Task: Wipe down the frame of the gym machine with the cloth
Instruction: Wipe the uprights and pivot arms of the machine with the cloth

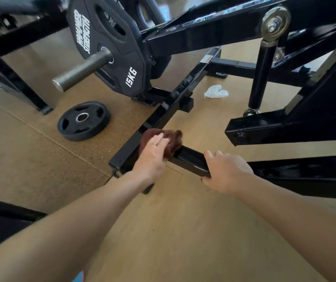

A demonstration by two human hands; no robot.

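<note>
The black steel frame (169, 110) of the gym machine runs low over the floor, with a short cross bar (191, 161) near me. A bunched brown cloth (173, 141) lies on the joint where the two bars meet. My left hand (153, 157) presses on the cloth from the near side, a ring on one finger. My right hand (226, 174) grips the near end of the cross bar, fingers curled over its top.
A 15 kg plate (120, 53) hangs on a steel sleeve (81, 70) above the frame. A small black plate (83, 120) lies on the floor at left. A crumpled white tissue (216, 92) sits on the floor beyond. Black frame members (285, 127) crowd the right.
</note>
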